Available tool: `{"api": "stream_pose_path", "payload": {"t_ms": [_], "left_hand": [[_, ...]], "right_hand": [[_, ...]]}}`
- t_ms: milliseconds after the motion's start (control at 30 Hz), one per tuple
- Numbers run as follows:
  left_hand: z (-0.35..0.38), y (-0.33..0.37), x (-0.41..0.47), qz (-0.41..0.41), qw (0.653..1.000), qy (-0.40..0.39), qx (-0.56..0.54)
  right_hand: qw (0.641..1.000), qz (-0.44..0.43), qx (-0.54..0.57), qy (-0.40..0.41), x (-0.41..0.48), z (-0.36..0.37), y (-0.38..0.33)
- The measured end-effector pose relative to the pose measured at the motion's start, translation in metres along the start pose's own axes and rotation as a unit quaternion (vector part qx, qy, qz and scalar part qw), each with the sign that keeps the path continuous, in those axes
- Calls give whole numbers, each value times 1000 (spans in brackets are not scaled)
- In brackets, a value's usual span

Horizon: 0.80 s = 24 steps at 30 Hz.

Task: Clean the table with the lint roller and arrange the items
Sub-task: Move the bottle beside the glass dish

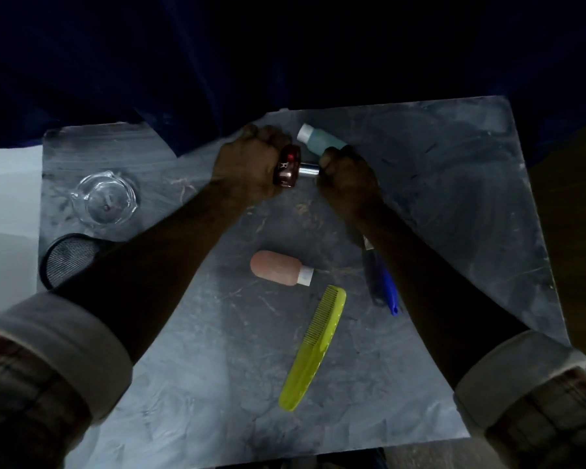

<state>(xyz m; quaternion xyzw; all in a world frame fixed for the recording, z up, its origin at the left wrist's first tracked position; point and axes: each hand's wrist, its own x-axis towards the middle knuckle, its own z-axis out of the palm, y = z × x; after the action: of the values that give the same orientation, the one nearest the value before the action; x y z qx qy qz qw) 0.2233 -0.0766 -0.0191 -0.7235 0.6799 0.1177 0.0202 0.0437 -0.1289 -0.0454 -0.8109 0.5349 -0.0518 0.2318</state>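
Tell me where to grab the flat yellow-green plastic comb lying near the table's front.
Pinch the yellow-green plastic comb across its plain handle half, the near end, coming straight down from above. It lies flat and diagonal with clear table on both sides; the teeth run only along the far half's left edge, so avoid that part.

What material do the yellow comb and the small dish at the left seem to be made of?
Yellow comb: likely plastic, glossy and slightly translucent; the colour is uniform and the teeth look moulded.
Small dish: clear glass, or possibly clear plastic; the table shows through it and its rim catches bright highlights.
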Motion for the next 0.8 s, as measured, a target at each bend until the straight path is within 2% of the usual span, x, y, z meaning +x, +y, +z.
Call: {"api": "stream_pose_path", "payload": {"t_ms": [67, 133, 233, 300, 467, 633, 800], "left_hand": [[2, -5, -7, -7, 1000, 16, -13], [4, -7, -17, -27, 998, 36, -42], [8, -7, -39, -72, 985, 95, -122], [11, -4, -55, -108, 964, 148, -192], [17, 1, -94, -218, 888, 277, -296], [17, -4, -125, -277, 844, 308, -341], [23, -20, -145, -314, 795, 365, -368]], "right_hand": [[999, 15, 47, 11, 0, -6, -3], [989, 36, 140, 31, -4, -10, -9], [937, 56, 344, 35, -15, -13, -26], [918, 39, 394, 19, -21, -10, -40], [903, 1, 429, -36, -37, 5, -79], [933, -39, 352, -57, -49, 25, -117], [943, -80, 311, -90, -44, 35, -156]]}}
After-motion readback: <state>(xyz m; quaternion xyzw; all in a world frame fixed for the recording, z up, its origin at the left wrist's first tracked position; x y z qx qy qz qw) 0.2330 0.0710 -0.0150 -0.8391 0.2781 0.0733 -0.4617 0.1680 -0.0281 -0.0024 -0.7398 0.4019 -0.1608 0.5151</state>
